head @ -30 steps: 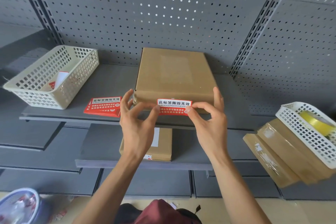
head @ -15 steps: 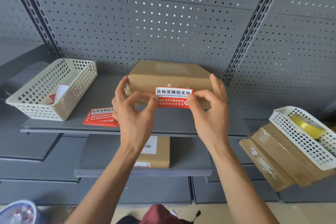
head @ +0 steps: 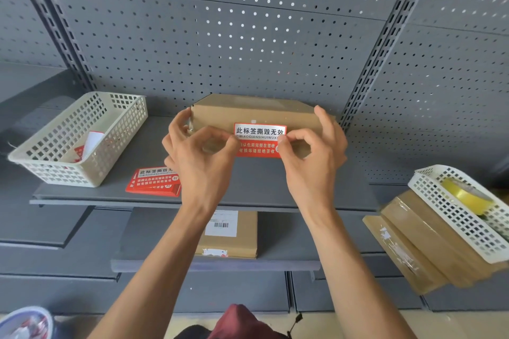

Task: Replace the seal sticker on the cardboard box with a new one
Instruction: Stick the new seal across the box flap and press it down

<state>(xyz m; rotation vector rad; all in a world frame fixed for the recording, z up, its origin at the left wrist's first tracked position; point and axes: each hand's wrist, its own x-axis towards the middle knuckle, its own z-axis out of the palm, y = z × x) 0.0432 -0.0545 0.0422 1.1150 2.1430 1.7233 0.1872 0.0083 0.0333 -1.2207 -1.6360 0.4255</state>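
A flat brown cardboard box lies on the grey upper shelf, its front edge facing me. A red and white seal sticker sits against that front edge. My left hand pinches the sticker's left end between thumb and forefinger, with its other fingers touching the box's left corner. My right hand pinches the sticker's right end, its other fingers spread along the box's right side. A stack of spare red stickers lies on the shelf to the left.
A white mesh basket holding paper scraps stands at the shelf's left. Another cardboard box with a barcode label lies on the lower shelf. At right, a white basket with a yellow tape roll rests on stacked flat cartons. Perforated panel behind.
The view has dropped, so the box now shows mostly its front edge. Both hands keep pinching the sticker's ends at that edge, and more of its red lower half shows.
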